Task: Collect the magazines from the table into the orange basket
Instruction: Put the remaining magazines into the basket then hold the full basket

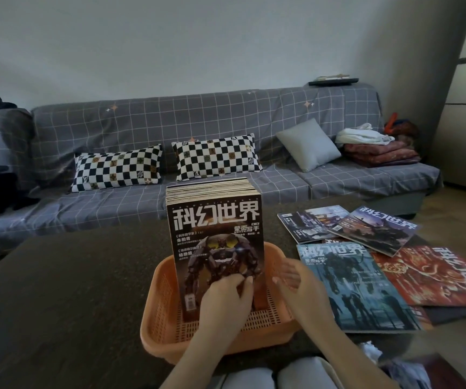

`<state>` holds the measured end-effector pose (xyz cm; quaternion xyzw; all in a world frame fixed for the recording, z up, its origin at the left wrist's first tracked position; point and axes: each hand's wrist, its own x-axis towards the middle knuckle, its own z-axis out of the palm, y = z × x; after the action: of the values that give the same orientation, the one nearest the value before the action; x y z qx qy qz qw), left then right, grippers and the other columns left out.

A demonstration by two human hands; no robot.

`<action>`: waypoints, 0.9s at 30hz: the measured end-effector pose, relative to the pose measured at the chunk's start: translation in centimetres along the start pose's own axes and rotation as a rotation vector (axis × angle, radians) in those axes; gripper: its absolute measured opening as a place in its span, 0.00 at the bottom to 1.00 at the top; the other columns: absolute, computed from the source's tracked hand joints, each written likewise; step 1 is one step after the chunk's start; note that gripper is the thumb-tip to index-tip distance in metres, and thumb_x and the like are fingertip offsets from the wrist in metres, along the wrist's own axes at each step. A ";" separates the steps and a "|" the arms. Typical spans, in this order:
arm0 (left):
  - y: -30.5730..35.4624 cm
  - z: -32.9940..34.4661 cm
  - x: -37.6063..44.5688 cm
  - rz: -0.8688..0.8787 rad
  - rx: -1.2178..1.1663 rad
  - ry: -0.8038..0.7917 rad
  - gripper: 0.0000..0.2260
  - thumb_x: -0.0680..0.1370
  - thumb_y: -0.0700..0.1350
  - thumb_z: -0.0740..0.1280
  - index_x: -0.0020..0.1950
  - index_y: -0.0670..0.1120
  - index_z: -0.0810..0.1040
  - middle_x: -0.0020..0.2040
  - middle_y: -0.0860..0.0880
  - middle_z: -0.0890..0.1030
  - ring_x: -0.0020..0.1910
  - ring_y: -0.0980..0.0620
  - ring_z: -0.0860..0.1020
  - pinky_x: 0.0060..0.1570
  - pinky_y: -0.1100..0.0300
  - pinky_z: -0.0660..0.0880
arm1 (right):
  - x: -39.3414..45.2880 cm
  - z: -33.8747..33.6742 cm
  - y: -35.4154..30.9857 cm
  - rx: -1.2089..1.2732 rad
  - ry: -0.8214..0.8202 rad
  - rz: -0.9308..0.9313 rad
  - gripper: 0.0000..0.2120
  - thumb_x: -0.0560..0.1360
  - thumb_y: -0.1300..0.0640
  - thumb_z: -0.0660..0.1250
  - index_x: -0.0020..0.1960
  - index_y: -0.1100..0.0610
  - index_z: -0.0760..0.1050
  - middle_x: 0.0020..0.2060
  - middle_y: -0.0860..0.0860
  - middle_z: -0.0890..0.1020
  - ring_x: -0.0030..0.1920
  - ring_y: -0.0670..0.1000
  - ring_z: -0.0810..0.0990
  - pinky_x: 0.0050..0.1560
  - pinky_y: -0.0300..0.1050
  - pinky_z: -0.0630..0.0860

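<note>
Done: a thick stack of magazines (215, 240) stands upright in the orange basket (164, 313) at the table's near edge.
Left: several loose magazines (361, 287) lie toward the table's right edge.
Left hand (226, 297): fingers pressed on the front cover.
Right hand (293, 279): spread, empty, beside the stack.

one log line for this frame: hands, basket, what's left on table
left hand: touching front cover of upright magazine stack | right hand: open, beside stack | orange basket: holds stack | loose magazines: remain on table, right
</note>
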<state>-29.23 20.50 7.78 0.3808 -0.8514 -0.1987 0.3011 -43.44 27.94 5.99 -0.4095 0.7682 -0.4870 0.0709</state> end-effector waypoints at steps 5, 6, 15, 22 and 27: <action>3.3 2.9 1.0 0.030 -0.139 -0.069 0.06 0.80 0.49 0.62 0.51 0.54 0.79 0.44 0.58 0.80 0.42 0.65 0.77 0.40 0.75 0.71 | -0.3 -3.1 1.5 0.006 0.053 0.037 0.19 0.73 0.53 0.69 0.63 0.52 0.73 0.52 0.45 0.80 0.47 0.39 0.75 0.47 0.29 0.68; 3.9 3.6 1.1 0.028 -0.159 -0.077 0.07 0.80 0.49 0.62 0.55 0.54 0.79 0.48 0.58 0.80 0.45 0.65 0.77 0.41 0.75 0.70 | -0.3 -3.9 2.0 -0.004 0.063 0.041 0.19 0.74 0.54 0.69 0.63 0.52 0.73 0.54 0.46 0.80 0.49 0.40 0.75 0.49 0.31 0.69; 9.7 9.8 1.6 0.078 -0.223 -0.218 0.19 0.80 0.48 0.61 0.71 0.49 0.69 0.68 0.51 0.71 0.66 0.55 0.70 0.64 0.65 0.66 | -0.5 -9.9 8.2 -0.014 0.159 0.173 0.17 0.74 0.53 0.68 0.62 0.54 0.75 0.54 0.49 0.81 0.52 0.46 0.78 0.51 0.41 0.74; 12.2 16.1 1.5 -0.196 -0.238 -0.464 0.30 0.81 0.51 0.60 0.79 0.47 0.51 0.79 0.45 0.50 0.77 0.46 0.51 0.75 0.51 0.55 | -0.3 -13.5 13.8 -0.314 0.156 0.405 0.23 0.74 0.45 0.66 0.66 0.53 0.72 0.61 0.52 0.78 0.60 0.55 0.74 0.57 0.49 0.74; 10.3 18.2 1.8 -0.370 -0.117 -0.347 0.28 0.78 0.50 0.65 0.76 0.46 0.60 0.75 0.44 0.61 0.73 0.45 0.62 0.70 0.48 0.64 | -0.4 -14.4 16.3 -0.363 0.067 0.467 0.25 0.74 0.43 0.66 0.65 0.56 0.73 0.56 0.54 0.79 0.57 0.56 0.75 0.52 0.48 0.74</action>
<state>-47.72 27.62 0.76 0.4720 -0.7934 -0.3614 0.1305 -59.64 41.26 0.22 -0.2115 0.9181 -0.3253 0.0811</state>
